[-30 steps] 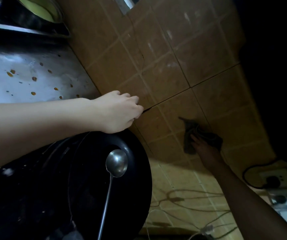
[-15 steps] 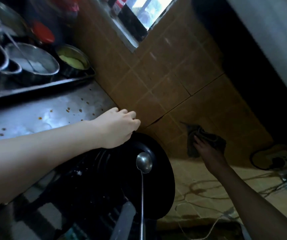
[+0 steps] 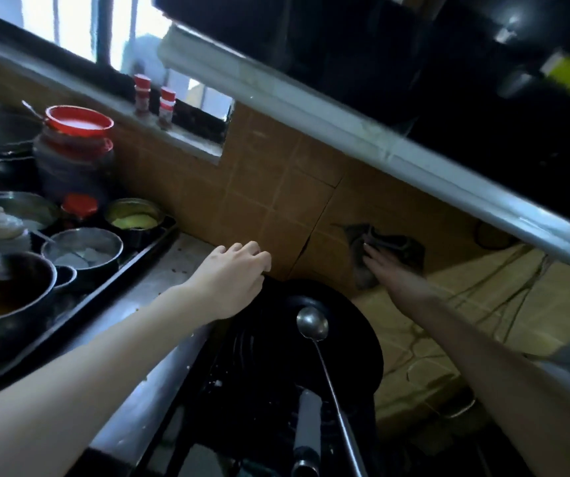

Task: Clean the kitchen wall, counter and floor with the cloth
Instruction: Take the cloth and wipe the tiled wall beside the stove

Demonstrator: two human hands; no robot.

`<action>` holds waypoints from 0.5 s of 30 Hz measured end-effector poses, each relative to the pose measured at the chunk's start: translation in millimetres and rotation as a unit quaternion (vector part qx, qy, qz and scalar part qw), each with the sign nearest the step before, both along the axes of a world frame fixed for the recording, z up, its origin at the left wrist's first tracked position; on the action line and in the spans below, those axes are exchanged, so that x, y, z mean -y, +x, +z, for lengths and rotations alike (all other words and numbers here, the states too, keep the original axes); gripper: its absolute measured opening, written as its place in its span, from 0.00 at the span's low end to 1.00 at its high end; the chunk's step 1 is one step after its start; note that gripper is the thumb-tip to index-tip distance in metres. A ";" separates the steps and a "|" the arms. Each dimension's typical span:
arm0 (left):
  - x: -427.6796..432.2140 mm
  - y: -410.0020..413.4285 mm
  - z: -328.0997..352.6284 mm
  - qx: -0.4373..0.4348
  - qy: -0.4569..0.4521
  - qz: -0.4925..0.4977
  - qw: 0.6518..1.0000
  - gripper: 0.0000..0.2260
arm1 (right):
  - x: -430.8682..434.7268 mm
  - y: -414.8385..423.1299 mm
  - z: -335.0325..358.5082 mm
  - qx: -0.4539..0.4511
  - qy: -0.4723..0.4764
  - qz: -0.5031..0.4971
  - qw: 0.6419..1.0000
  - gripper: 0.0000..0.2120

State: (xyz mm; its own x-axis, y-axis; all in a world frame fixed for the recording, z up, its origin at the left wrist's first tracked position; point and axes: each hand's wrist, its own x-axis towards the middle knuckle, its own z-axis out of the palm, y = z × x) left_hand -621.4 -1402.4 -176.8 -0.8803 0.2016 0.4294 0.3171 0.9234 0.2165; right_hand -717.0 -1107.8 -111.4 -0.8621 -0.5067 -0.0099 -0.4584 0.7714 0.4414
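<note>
A dark grey cloth [image 3: 398,247] lies flat against the brown tiled wall [image 3: 269,187] behind the stove. My right hand [image 3: 381,265] presses on it with straight fingers, low on the wall near the counter. My left hand [image 3: 233,278] rests with loosely curled fingers on the far rim of the black wok [image 3: 276,356], close to the wall, and holds nothing. The steel counter [image 3: 159,290] runs left of the wok, speckled with crumbs.
A steel ladle [image 3: 312,327] lies in the wok. A black tray [image 3: 132,266] with several pots and bowls sits at the left, with a red-lidded jar [image 3: 75,149] behind it. The range hood's edge [image 3: 362,132] overhangs the wall. Cables [image 3: 496,297] trail over the tiled surface at right.
The view has tilted upward, bringing the window, hood and pots into sight. My right hand keeps pressing the cloth at about the same spot on the wall. My left hand stays at the wok's rim.
</note>
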 end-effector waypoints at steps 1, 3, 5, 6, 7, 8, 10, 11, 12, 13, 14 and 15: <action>-2.8 0.3 1.4 0.002 -0.002 -0.008 1.000 0.09 | -3.2 4.8 -4.4 -0.010 -0.015 -0.001 1.000 0.31; -10.3 -0.8 3.3 0.017 -0.016 -0.030 0.999 0.10 | -10.0 13.9 -12.3 -0.021 -0.050 -0.022 0.998 0.33; -20.1 -3.7 5.7 0.025 -0.037 -0.049 0.998 0.10 | -12.6 24.6 -19.0 -0.052 -0.053 -0.033 0.997 0.32; -25.2 -6.0 7.3 0.028 -0.045 -0.059 0.997 0.10 | -14.4 29.0 -23.1 -0.061 -0.058 -0.039 0.996 0.31; -31.0 -8.1 9.5 0.031 -0.051 -0.071 0.996 0.10 | -17.8 33.1 -27.0 -0.067 -0.050 -0.045 0.995 0.30; -37.8 -10.3 11.9 0.039 -0.057 -0.083 0.994 0.11 | -21.7 38.7 -29.2 -0.067 -0.048 -0.053 0.995 0.30; -53.2 -15.0 15.7 0.052 -0.069 -0.107 0.990 0.11 | -36.0 49.1 -34.1 -0.067 -0.066 -0.062 0.994 0.28; -62.0 -17.4 18.0 0.057 -0.074 -0.120 0.988 0.11 | -43.9 55.0 -35.4 -0.067 -0.073 -0.070 0.993 0.27; -71.6 -19.1 20.5 0.062 -0.077 -0.134 0.986 0.11 | -52.3 61.5 -36.2 -0.065 -0.081 -0.076 0.992 0.27; -82.0 -20.1 22.4 0.065 -0.078 -0.147 0.984 0.11 | -60.8 67.8 -36.5 -0.059 -0.088 -0.081 0.991 0.26; -93.2 -20.7 23.9 0.067 -0.079 -0.160 0.982 0.11 | -69.3 74.5 -36.7 -0.056 -0.095 -0.087 0.990 0.26; -104.6 -21.0 24.7 0.068 -0.082 -0.171 0.979 0.11 | -77.5 81.9 -36.6 -0.058 -0.101 -0.095 0.989 0.24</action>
